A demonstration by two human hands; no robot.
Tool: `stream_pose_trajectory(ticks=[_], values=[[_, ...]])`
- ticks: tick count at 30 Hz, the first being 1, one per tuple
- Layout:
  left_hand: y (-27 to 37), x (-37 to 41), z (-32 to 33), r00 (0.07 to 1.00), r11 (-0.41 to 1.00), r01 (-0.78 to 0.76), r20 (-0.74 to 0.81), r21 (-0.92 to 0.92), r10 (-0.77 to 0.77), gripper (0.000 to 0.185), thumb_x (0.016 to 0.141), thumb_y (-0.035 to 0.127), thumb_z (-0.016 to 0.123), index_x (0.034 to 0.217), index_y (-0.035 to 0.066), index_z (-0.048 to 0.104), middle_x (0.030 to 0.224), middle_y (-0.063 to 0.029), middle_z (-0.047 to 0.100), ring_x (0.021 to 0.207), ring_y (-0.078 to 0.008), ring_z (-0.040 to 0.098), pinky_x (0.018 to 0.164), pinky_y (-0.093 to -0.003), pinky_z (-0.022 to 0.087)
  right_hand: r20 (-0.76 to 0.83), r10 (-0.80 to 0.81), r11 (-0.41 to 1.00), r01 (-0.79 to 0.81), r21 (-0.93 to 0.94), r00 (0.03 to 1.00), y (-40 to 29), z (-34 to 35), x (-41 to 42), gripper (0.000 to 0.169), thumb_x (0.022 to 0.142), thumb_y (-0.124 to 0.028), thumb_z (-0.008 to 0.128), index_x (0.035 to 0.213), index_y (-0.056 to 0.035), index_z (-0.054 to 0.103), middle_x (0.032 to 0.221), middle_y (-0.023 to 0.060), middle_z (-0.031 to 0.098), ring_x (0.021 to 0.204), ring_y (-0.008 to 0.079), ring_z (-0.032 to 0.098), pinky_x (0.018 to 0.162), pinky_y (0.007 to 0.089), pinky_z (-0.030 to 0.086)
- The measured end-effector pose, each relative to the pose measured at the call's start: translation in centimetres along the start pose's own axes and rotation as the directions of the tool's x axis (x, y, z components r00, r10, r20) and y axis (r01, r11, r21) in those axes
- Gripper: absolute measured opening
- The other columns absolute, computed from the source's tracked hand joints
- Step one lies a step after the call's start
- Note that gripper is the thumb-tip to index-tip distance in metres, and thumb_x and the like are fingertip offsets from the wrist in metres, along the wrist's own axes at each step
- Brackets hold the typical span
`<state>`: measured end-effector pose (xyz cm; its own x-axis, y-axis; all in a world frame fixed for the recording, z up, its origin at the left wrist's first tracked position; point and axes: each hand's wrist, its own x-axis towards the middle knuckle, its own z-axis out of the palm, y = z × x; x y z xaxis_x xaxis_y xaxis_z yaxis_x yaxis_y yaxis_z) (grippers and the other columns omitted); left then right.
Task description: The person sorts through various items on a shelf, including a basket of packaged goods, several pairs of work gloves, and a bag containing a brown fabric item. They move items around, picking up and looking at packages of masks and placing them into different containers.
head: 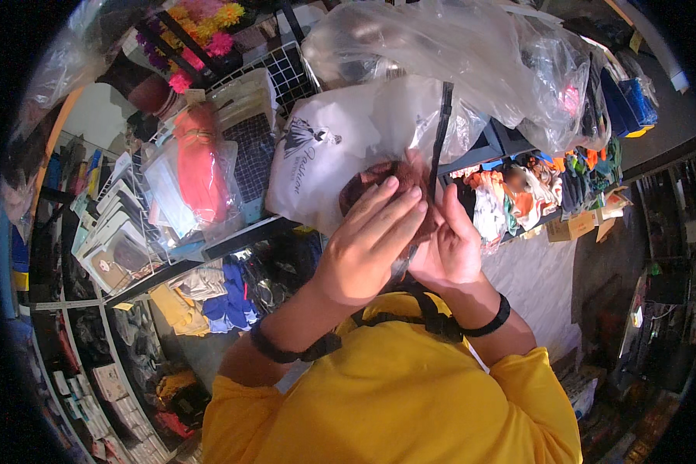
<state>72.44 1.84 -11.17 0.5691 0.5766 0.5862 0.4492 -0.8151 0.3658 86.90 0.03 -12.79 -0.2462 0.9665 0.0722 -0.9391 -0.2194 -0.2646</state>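
My left hand [371,243] lies over a dark brown bundle [377,174], seemingly soft fabric, with the fingers extended across it. At its right side my right hand [452,249] cups the bundle from beside and below, thumb up; some of those fingers are hidden behind it. A whitish plastic bag [354,127] with a printed figure, writing and a black strip along its right edge lies directly behind the hands. Whether the bundle is partly inside this bag cannot be told.
Left of the bag, a coral-red bundle [200,168] in clear plastic rests near a white wire rack [145,220] of packets. Large clear plastic bags [429,35] lie behind. Colourful folded cloths [522,191] fill the right side. Blue and yellow cloths [226,301] sit below the counter edge.
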Motion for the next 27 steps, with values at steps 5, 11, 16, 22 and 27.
stream_pose_trajectory(ticks=[5, 11, 16, 22, 27], values=[[1.5, -1.7, -2.2, 0.993, 0.998, -0.057, 0.106, 0.029, 0.053, 0.035, 0.082, 0.008, 0.056, 0.116, -0.002, 0.063, 0.123, -0.0177, 0.06, 0.119, -0.0374, 0.054, 0.102, -0.0456, 0.044, 0.063, 0.046, 0.998, -0.043, -0.056, 0.997, -0.1, 1.0, -0.2, 0.065, 0.102, -0.044, 0.035, 0.154, -0.0125, 0.012, 0.155, 0.0197, 0.023, 0.137, 0.0382, 0.033, 0.115, 0.05, 0.023], [2.8, -5.3, -3.4, 0.984, 0.981, -0.129, 0.144, 0.146, 0.108, 0.036, 0.084, 0.013, 0.055, 0.118, -0.001, 0.062, 0.128, -0.0156, 0.057, 0.122, -0.035, 0.053, 0.103, -0.0441, 0.045, 0.042, -0.027, 0.99, 0.032, -0.139, 0.999, 0.3, 1.7, 0.0, 0.064, 0.102, -0.039, 0.036, 0.154, -0.0128, 0.009, 0.157, 0.0235, 0.012, 0.145, 0.0408, 0.014, 0.115, 0.0589, 0.017], [1.9, -7.6, -2.1, 0.964, 0.997, -0.07, 0.259, 0.02, 0.063, 0.039, 0.082, 0.008, 0.057, 0.12, 0.0, 0.061, 0.128, -0.014, 0.058, 0.122, -0.0325, 0.054, 0.104, -0.0426, 0.045, 0.05, -0.023, 0.995, 0.027, -0.094, 0.998, -0.7, 3.2, 1.0, 0.062, 0.101, -0.032, 0.039, 0.154, -0.0129, 0.011, 0.158, 0.0232, 0.011, 0.145, 0.0402, 0.015, 0.116, 0.0584, 0.016], [2.1, -9.5, -7.1, 0.96, 0.948, 0.273, -0.012, -0.165, -0.278, 0.05, 0.071, -0.011, 0.062, 0.119, 0.001, 0.061, 0.125, -0.0204, 0.061, 0.12, -0.0375, 0.057, 0.101, -0.0433, 0.048, -0.086, -0.037, 0.975, 0.017, -0.22, 0.996, -0.1, 1.1, 0.2, 0.067, 0.098, -0.042, 0.045, 0.15, -0.004, 0.025, 0.152, 0.0158, 0.032, 0.139, 0.0303, 0.035, 0.114, 0.051, 0.028], [1.2, -6.4, -8.0, 0.959, 0.98, 0.194, -0.22, 0.047, -0.179, 0.05, 0.072, -0.008, 0.06, 0.122, 0.0, 0.059, 0.126, -0.0217, 0.059, 0.121, -0.0393, 0.056, 0.102, -0.0462, 0.046, -0.045, 0.01, 0.98, -0.019, -0.197, 0.999, 1.6, 0.2, -1.1, 0.083, 0.094, -0.064, 0.038, 0.15, -0.0039, 0.025, 0.149, 0.0137, 0.038, 0.135, 0.0287, 0.039, 0.111, 0.0459, 0.029]])
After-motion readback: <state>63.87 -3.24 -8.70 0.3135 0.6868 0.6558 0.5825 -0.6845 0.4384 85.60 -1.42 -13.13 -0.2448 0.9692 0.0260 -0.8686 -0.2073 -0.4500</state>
